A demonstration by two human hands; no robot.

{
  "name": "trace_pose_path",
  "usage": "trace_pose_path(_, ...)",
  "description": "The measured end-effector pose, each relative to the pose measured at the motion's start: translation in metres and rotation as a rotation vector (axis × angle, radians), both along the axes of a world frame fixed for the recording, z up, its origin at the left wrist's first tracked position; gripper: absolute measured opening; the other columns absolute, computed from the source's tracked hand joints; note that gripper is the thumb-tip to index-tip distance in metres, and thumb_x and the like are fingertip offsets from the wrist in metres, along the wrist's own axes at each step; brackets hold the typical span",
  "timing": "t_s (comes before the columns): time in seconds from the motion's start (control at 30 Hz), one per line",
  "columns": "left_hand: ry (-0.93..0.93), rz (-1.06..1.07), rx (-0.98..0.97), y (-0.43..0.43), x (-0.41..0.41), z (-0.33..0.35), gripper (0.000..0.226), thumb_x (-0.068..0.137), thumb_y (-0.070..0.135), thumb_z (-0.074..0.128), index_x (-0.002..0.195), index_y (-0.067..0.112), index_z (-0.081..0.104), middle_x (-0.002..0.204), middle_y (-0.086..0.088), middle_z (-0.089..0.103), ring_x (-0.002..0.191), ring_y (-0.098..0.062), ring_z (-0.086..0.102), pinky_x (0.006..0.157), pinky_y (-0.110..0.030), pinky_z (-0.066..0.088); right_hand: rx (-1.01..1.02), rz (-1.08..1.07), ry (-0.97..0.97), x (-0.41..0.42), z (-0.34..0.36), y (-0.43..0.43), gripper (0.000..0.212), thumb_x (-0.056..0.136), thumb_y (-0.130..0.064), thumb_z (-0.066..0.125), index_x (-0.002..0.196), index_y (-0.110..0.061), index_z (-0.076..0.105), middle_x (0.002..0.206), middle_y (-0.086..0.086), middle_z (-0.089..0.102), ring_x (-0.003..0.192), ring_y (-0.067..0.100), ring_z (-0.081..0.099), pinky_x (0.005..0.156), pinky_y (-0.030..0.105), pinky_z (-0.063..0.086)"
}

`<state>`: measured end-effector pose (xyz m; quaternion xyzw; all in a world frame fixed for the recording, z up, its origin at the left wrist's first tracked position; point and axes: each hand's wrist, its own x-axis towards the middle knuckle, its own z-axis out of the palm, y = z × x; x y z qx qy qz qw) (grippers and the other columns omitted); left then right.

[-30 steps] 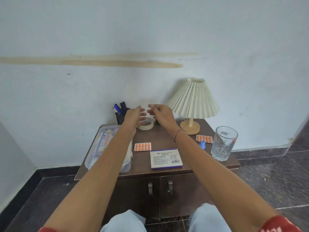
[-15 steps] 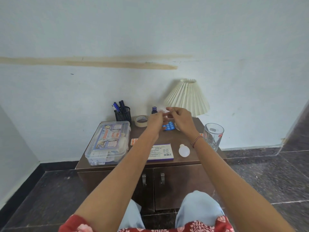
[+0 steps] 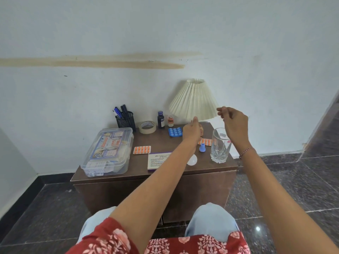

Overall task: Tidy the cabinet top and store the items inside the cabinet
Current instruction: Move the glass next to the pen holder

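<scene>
1. The surface [image 3: 162, 141] is the dark brown top of a low cabinet [image 3: 110, 195]. It stands against a pale wall [image 3: 256, 52] marked by a long brown stain [image 3: 110, 61]. The floor [image 3: 293, 180] is dark speckled tile.
2. Counted on top:
   - one clear first-aid box [image 3: 108, 153]
   - one black mesh pen holder [image 3: 126, 121]
   - one tape roll [image 3: 147, 127]
   - one dark blue bottle [image 3: 160, 120]
   - one small orange-labelled bottle [image 3: 170, 121]
   - one blue blister pack [image 3: 175, 132]
   - two orange blister packs
   - one purple-edged carton [image 3: 158, 160]
   - one white round cap [image 3: 192, 160]
   - one small blue nozzle [image 3: 202, 147]
   - one cut-glass tumbler [image 3: 220, 147]
   - one lamp [image 3: 192, 99] with a pleated cream shade
3. The right hand [image 3: 233, 125] is raised above the tumbler with its fingers [image 3: 224, 114] curled. Thumb and forefinger tips sit close together at the shade's lower rim, and I cannot tell whether they pinch it.
4. The left hand [image 3: 191, 131] is low over the back of the surface, just right of the blue blister pack. Its fingers are mostly hidden behind the hand at the tan lamp base [image 3: 202, 133], so I cannot tell whether they grip it.
5. One orange pack [image 3: 141, 149] lies well left of the left fingers. The other [image 3: 205, 142] lies between the left wrist and the tumbler.
6. The bottles, tape roll, pen holder and first-aid box lie to the left of the left fingers. The carton, cap and nozzle lie nearer the person.
</scene>
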<state>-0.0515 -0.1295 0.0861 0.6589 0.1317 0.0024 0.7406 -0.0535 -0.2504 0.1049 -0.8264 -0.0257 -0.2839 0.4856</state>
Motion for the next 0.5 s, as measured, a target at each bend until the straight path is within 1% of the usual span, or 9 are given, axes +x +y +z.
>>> trace_pose_path(0.07, -0.01, 0.002, 0.009, -0.009, 0.004, -0.002, 0.039, 0.101, 0.04, 0.035, 0.083, 0.01, 0.054, 0.081, -0.009, 0.053, 0.057, -0.013, 0.048, 0.048, -0.02, 0.042, -0.014, -0.03, 0.0, 0.003, -0.006, -0.013, 0.034, 0.1, -0.025, 0.04, 0.106, -0.01, 0.071, 0.105, 0.009, 0.072, 0.094, 0.027, 0.066, 0.078, 0.021, 0.042)
trace_pose_path(0.13, 0.011, -0.032, 0.059, -0.016, 0.007, -0.003, 0.043, 0.101, 0.041, 0.033, 0.112, 0.006, 0.055, 0.085, -0.009, 0.055, 0.064, -0.015, 0.052, 0.061, -0.025, 0.049, -0.048, -0.058, 0.043, 0.007, -0.012, -0.023, 0.036, 0.1, -0.024, 0.04, 0.107, -0.007, 0.07, 0.109, 0.012, 0.071, 0.102, 0.026, 0.064, 0.081, 0.021, 0.04)
trace_pose_path(0.17, 0.027, -0.044, 0.092, -0.018, 0.009, -0.005, 0.045, 0.101, 0.041, 0.032, 0.115, 0.005, 0.055, 0.081, -0.009, 0.056, 0.068, -0.018, 0.053, 0.071, -0.031, 0.051, -0.075, -0.07, 0.078, 0.008, -0.016, -0.028, 0.037, 0.1, -0.024, 0.04, 0.106, -0.004, 0.07, 0.108, 0.015, 0.071, 0.102, 0.028, 0.064, 0.082, 0.023, 0.041)
trace_pose_path(0.23, 0.039, -0.055, 0.144, -0.023, 0.014, -0.01, 0.043, 0.1, 0.038, 0.036, 0.083, 0.004, 0.057, 0.067, -0.009, 0.05, 0.066, -0.023, 0.048, 0.074, -0.035, 0.048, -0.125, -0.079, 0.149, 0.012, -0.024, -0.035, 0.04, 0.1, -0.023, 0.04, 0.102, 0.004, 0.069, 0.103, 0.023, 0.07, 0.1, 0.035, 0.063, 0.086, 0.033, 0.046)
trace_pose_path(0.27, 0.042, -0.058, 0.162, -0.025, 0.017, -0.012, 0.043, 0.099, 0.035, 0.04, 0.069, 0.007, 0.05, 0.062, -0.01, 0.046, 0.064, -0.024, 0.044, 0.072, -0.035, 0.047, -0.147, -0.076, 0.179, 0.013, -0.029, -0.038, 0.042, 0.1, -0.023, 0.04, 0.098, 0.008, 0.068, 0.099, 0.027, 0.069, 0.098, 0.039, 0.062, 0.087, 0.038, 0.048)
trace_pose_path(0.3, 0.05, -0.065, 0.186, -0.027, 0.019, -0.015, 0.042, 0.097, 0.033, 0.044, 0.063, 0.009, 0.045, 0.061, -0.01, 0.043, 0.063, -0.023, 0.042, 0.072, -0.035, 0.045, -0.167, -0.075, 0.2, 0.014, -0.033, -0.041, 0.043, 0.1, -0.024, 0.041, 0.095, 0.011, 0.067, 0.096, 0.028, 0.069, 0.096, 0.04, 0.062, 0.087, 0.042, 0.049)
trace_pose_path(0.37, 0.072, -0.079, 0.252, -0.03, 0.022, -0.023, 0.039, 0.093, 0.032, 0.052, 0.062, 0.012, 0.043, 0.062, -0.01, 0.046, 0.061, -0.023, 0.044, 0.073, -0.033, 0.044, -0.192, -0.083, 0.224, 0.016, -0.038, -0.045, 0.045, 0.1, -0.025, 0.042, 0.091, 0.011, 0.067, 0.091, 0.027, 0.07, 0.091, 0.04, 0.063, 0.084, 0.042, 0.049)
trace_pose_path(0.43, 0.086, -0.096, 0.297, -0.033, 0.022, -0.029, 0.036, 0.089, 0.036, 0.059, 0.064, 0.012, 0.05, 0.065, -0.009, 0.054, 0.061, -0.024, 0.054, 0.077, -0.034, 0.055, -0.206, -0.092, 0.25, 0.02, -0.04, -0.048, 0.042, 0.099, -0.025, 0.044, 0.091, 0.008, 0.069, 0.092, 0.024, 0.071, 0.09, 0.038, 0.063, 0.082, 0.039, 0.048)
trace_pose_path(0.5, 0.102, -0.093, 0.283, -0.037, 0.019, -0.03, 0.033, 0.086, 0.037, 0.065, 0.081, 0.004, 0.062, 0.064, -0.007, 0.057, 0.055, -0.02, 0.058, 0.078, -0.039, 0.059, -0.223, -0.08, 0.287, 0.023, -0.041, -0.05, 0.036, 0.097, -0.023, 0.048, 0.09, 0.005, 0.072, 0.093, 0.02, 0.072, 0.089, 0.035, 0.065, 0.083, 0.037, 0.049)
